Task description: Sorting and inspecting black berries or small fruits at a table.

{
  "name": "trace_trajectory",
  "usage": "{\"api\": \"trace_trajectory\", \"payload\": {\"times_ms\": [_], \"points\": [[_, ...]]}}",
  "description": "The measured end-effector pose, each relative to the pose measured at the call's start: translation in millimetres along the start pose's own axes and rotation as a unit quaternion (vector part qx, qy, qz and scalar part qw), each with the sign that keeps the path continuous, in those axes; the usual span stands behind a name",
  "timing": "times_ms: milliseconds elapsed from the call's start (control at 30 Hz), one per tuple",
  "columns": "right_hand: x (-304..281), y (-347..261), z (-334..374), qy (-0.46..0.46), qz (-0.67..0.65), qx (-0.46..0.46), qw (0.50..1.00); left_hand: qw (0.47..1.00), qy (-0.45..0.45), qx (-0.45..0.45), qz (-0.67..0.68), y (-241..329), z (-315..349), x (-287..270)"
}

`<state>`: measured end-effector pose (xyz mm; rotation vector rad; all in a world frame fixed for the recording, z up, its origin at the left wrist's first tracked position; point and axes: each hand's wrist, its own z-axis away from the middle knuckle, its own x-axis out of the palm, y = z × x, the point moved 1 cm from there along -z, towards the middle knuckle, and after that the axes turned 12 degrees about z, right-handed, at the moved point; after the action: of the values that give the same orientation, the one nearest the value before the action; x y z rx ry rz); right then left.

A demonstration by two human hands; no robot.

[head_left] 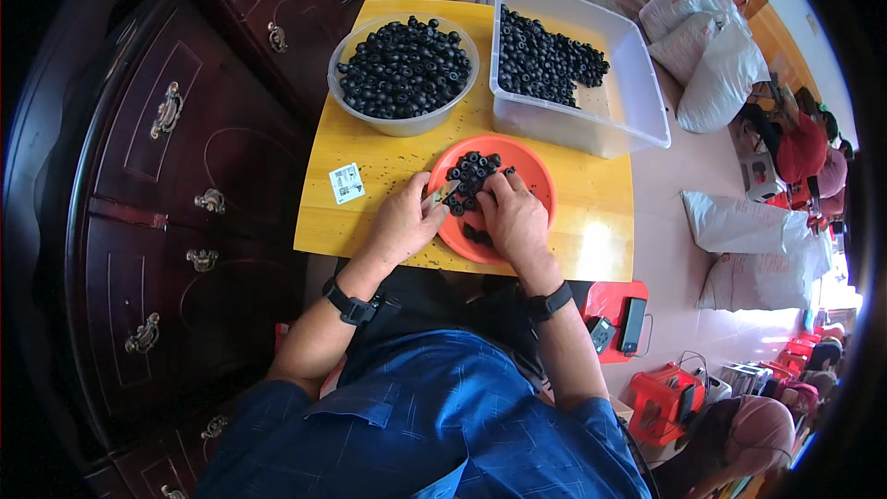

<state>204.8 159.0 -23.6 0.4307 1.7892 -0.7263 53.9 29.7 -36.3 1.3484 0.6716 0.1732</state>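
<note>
A shallow orange plate point(540, 166) lies near the front edge of the yellow table, holding a pile of small black hollow parts point(471, 166) that look like rubber or plastic caps. At its left rim, my left hand point(403, 217) grips a small tool with a flat metallic tip point(443, 193), which points into the pile. My right hand point(516, 222) reaches over the plate's right side, fingertips pinched together among the parts. Whatever those fingertips hold is hidden. A few more black parts point(477, 236) sit by the plate's near side.
Behind the plate stand a round translucent tub point(407, 126) heaped with black parts and a large clear bin point(577, 129) partly filled with them. A white label point(347, 183) lies on the yellow table point(319, 222). Dark cabinets point(185, 194) flank the left; white sacks point(721, 83) and people are at right.
</note>
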Motion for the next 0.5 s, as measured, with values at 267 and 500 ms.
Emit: {"api": "trace_trajectory", "payload": {"times_ms": [267,500], "points": [[-17,9,-17,0.07,-0.187,0.002,0.98,1.0,-0.009,0.0,0.015,-8,0,-1],[-23,13,-18,0.044,-0.209,0.023,0.977,0.999,-0.021,-0.028,0.027,-5,-1,-3]]}}
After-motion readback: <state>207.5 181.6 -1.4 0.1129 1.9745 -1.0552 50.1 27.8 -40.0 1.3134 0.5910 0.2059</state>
